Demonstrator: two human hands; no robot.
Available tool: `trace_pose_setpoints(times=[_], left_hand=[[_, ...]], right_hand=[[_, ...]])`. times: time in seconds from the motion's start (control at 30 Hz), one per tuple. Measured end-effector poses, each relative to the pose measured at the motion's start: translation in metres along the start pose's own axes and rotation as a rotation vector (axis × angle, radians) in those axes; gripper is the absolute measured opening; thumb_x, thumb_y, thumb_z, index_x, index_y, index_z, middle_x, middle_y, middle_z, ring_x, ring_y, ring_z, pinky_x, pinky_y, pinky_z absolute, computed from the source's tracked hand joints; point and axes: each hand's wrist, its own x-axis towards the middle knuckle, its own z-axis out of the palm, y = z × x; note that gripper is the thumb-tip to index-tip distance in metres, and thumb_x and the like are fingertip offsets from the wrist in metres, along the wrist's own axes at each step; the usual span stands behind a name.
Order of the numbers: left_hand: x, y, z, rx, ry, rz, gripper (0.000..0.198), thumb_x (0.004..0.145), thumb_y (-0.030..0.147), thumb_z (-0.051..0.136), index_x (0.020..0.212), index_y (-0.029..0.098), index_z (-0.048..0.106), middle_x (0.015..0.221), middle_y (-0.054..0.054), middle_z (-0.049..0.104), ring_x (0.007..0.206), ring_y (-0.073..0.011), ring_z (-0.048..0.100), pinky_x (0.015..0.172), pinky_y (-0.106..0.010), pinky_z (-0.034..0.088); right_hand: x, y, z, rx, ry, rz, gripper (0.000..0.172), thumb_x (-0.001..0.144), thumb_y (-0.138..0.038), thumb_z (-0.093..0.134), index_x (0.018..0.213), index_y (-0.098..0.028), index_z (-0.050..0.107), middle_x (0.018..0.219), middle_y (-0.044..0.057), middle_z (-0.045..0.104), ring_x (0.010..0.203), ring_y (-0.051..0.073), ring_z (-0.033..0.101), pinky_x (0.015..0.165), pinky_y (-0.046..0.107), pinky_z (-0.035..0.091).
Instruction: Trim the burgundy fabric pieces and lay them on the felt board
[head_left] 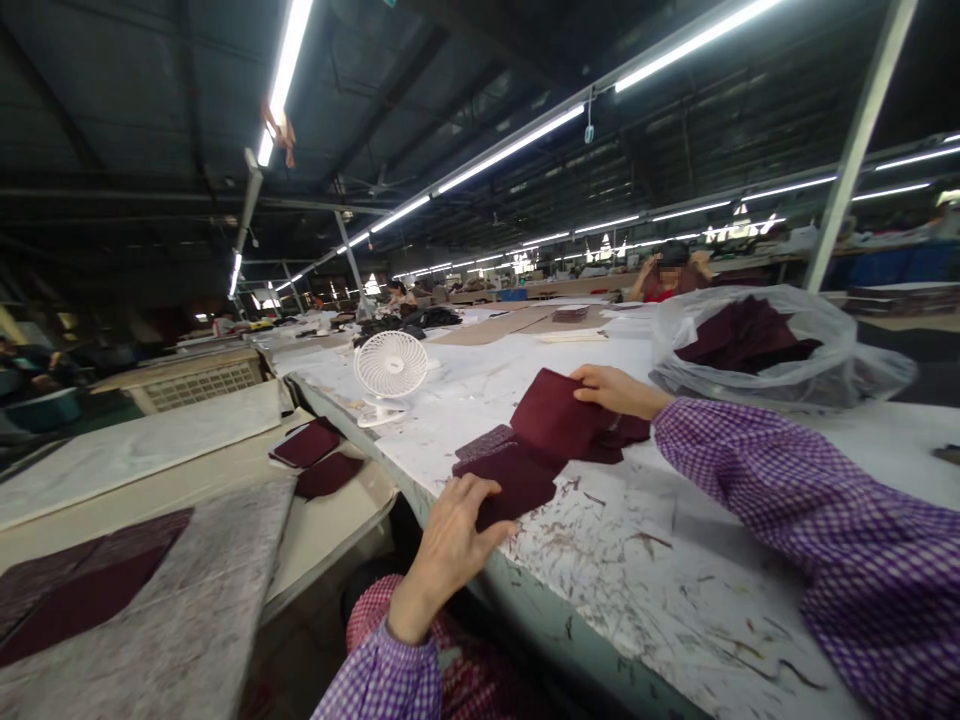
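Observation:
A maroon fabric piece (547,415) is pinched at its upper right edge by my right hand (619,390), which holds it tilted up above the white table. Beneath and in front of it lies another maroon piece (510,485). My left hand (457,540) rests at the near edge of that lower piece, fingers spread and thumb apart. A patterned dark piece (486,442) shows behind the lower piece. More maroon fabric (626,432) lies under my right hand, partly hidden by the raised piece.
A white fan (390,365) stands on the white table (637,620), which is strewn with thread scraps. At right sits a clear plastic bag (832,350) with maroon cloth. Maroon pieces (326,475) lie on the left-hand table; a grey board (217,580) bears more. Across the table a person (667,275) sits.

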Motion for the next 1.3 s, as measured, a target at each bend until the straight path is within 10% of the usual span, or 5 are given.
trace_pose_setpoints(times=[0.23, 0.43, 0.83, 1.1, 1.3], left_hand=[[0.01, 0.017, 0.005, 0.272, 0.01, 0.063, 0.016, 0.086, 0.021, 0.047, 0.08, 0.018, 0.062, 0.086, -0.004, 0.061, 0.084, -0.0202, 0.053, 0.08, -0.034, 0.041], [0.016, -0.002, 0.009, -0.232, 0.193, -0.325, 0.017, 0.08, 0.023, 0.049, 0.072, 0.017, 0.063, 0.068, 0.0, 0.062, 0.065, -0.0143, 0.055, 0.065, -0.026, 0.04], [0.015, -0.021, -0.006, -0.786, 0.735, -0.492, 0.024, 0.073, 0.038, 0.057, 0.066, 0.016, 0.053, 0.06, 0.004, 0.052, 0.056, -0.0088, 0.046, 0.055, -0.019, 0.036], [-0.012, 0.045, -0.004, -0.245, 0.217, -0.07, 0.014, 0.084, 0.019, 0.043, 0.076, 0.017, 0.055, 0.09, -0.006, 0.063, 0.084, -0.0181, 0.057, 0.078, -0.032, 0.044], [-0.02, 0.063, -0.007, -0.239, -0.001, 0.058, 0.016, 0.087, 0.024, 0.047, 0.08, 0.018, 0.06, 0.088, -0.005, 0.065, 0.084, -0.0173, 0.058, 0.078, -0.03, 0.046]], right_hand=[[-0.004, 0.055, -0.001, -0.381, 0.199, 0.289, 0.037, 0.08, -0.02, 0.056, 0.117, -0.015, 0.053, 0.108, 0.015, 0.06, 0.098, 0.03, 0.056, 0.083, 0.041, 0.041], [-0.013, 0.027, 0.001, -0.472, 0.365, 0.033, 0.031, 0.082, -0.024, 0.053, 0.109, -0.011, 0.059, 0.117, 0.02, 0.053, 0.103, 0.033, 0.049, 0.085, 0.043, 0.037], [-0.022, -0.055, 0.063, -0.062, -0.339, -0.526, 0.032, 0.088, -0.04, 0.049, 0.096, -0.016, 0.068, 0.1, 0.009, 0.066, 0.091, 0.019, 0.06, 0.087, 0.032, 0.042], [-0.027, -0.063, 0.045, 0.579, -0.541, 0.166, 0.071, 0.086, -0.069, 0.027, 0.106, -0.008, 0.058, 0.09, 0.015, 0.064, 0.069, 0.018, 0.062, 0.057, 0.03, 0.051], [-0.035, -0.056, 0.04, 0.552, -0.666, 0.031, 0.055, 0.066, -0.032, 0.072, 0.114, -0.015, 0.051, 0.075, -0.003, 0.053, 0.065, 0.01, 0.053, 0.054, 0.02, 0.047]])
